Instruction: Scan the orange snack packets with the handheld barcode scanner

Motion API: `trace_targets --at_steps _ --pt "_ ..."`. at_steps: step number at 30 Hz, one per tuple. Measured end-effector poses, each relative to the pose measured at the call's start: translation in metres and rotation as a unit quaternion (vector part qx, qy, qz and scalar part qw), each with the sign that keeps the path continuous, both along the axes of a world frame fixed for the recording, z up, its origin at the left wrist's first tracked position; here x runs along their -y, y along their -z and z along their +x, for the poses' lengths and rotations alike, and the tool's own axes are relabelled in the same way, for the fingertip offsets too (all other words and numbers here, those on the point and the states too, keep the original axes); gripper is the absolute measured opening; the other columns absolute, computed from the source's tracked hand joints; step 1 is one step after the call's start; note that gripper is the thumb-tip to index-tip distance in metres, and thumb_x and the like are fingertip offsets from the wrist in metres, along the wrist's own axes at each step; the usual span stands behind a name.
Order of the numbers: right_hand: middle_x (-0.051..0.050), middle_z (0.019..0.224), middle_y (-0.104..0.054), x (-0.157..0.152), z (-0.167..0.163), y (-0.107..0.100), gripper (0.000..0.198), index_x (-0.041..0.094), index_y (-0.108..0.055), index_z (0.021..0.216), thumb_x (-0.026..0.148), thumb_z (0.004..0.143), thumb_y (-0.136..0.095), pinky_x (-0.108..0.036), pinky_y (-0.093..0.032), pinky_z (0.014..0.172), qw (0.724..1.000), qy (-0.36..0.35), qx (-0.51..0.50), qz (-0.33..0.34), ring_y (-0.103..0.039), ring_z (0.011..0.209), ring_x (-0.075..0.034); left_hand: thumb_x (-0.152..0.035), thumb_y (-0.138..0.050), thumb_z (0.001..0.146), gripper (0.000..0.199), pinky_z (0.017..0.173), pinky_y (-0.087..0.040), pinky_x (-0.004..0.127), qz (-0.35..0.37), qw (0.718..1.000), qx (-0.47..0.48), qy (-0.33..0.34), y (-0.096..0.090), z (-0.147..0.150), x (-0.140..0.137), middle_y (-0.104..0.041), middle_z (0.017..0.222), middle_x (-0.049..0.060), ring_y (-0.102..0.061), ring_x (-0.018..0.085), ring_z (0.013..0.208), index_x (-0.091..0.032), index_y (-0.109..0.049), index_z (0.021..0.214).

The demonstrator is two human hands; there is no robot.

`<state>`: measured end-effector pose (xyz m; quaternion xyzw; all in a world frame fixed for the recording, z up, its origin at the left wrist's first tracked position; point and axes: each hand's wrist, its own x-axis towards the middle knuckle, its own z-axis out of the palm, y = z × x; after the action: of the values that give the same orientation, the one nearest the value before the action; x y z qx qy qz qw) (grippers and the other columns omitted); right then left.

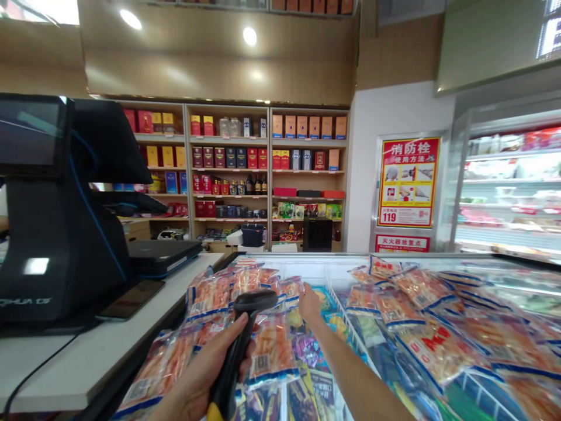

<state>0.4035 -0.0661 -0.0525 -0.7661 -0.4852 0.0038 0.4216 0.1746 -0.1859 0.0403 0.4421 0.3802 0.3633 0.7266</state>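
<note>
My left hand (pixel 208 356) is wrapped round the handle of a black barcode scanner (pixel 232 351) with a yellow base end. The scanner's head is above several clear packets of orange-pink food with blue edges. One such packet (pixel 270 348), with a barcode label, lies right behind the scanner. Farther in, my right hand (pixel 310 302) is closed at the right edge of a smaller packet (pixel 290 287); its fingertips are partly hidden. More packets (pixel 208 295) are heaped to the left, and colourful bags (pixel 309 349) lie beneath, inside the chest freezer (pixel 302 267).
On the left, a black checkout terminal (pixel 56 234), a phone (pixel 130 299) and a black box (pixel 164 255) stand on a white counter (pixel 109 356). A white wire divider (pixel 346 318) separates more packets (pixel 425 289) on the right. Shelves of boxes (pixel 267 158) line the back wall.
</note>
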Motion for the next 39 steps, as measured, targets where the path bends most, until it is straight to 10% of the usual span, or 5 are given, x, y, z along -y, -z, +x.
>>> trace_targets --at_steps 10,19,25,39 --pt "-0.009 0.110 -0.048 0.015 0.032 -0.013 0.041 0.015 -0.043 0.111 0.026 0.073 -0.035 -0.029 -0.033 0.083 0.996 0.031 0.083 0.010 -0.042 0.102 -0.020 -0.045 -0.052 0.064 0.032 0.034 -0.033 0.017 -0.009 1.000 -0.010 -0.003 0.002 0.014 0.001 -0.050 0.050 -0.001 -0.042 0.006 0.035 -0.014 -0.049 0.072" --pt "-0.018 0.106 -0.046 0.106 0.132 -0.019 0.052 0.010 -0.043 0.108 0.044 0.070 -0.037 -0.042 -0.035 0.074 0.940 0.290 0.156 -0.094 -0.042 0.098 -0.030 -0.046 -0.048 0.067 0.036 0.033 -0.030 0.016 0.012 0.999 -0.007 0.032 0.003 0.035 0.017 -0.049 0.049 -0.002 -0.040 0.005 0.034 -0.013 -0.051 0.080" --pt "-0.016 0.093 -0.056 0.110 0.141 -0.016 0.050 0.012 -0.054 0.093 0.051 0.066 -0.039 -0.040 -0.038 0.071 0.958 0.190 0.101 -0.192 -0.050 0.091 -0.029 -0.045 -0.048 0.067 0.036 0.034 -0.030 0.016 0.015 0.999 -0.009 0.049 0.002 0.029 0.022 -0.049 0.051 -0.002 -0.042 0.006 0.036 -0.013 -0.052 0.080" --pt "-0.006 0.071 -0.061 0.101 0.111 -0.019 0.039 0.012 -0.052 0.099 0.030 0.068 -0.038 -0.024 -0.039 0.059 0.991 0.123 -0.018 0.057 -0.056 0.066 -0.015 -0.046 -0.049 0.065 0.036 0.035 -0.029 0.016 -0.002 0.995 -0.003 0.104 0.006 0.018 0.030 -0.050 0.051 -0.002 -0.042 0.006 0.036 -0.014 -0.052 0.079"
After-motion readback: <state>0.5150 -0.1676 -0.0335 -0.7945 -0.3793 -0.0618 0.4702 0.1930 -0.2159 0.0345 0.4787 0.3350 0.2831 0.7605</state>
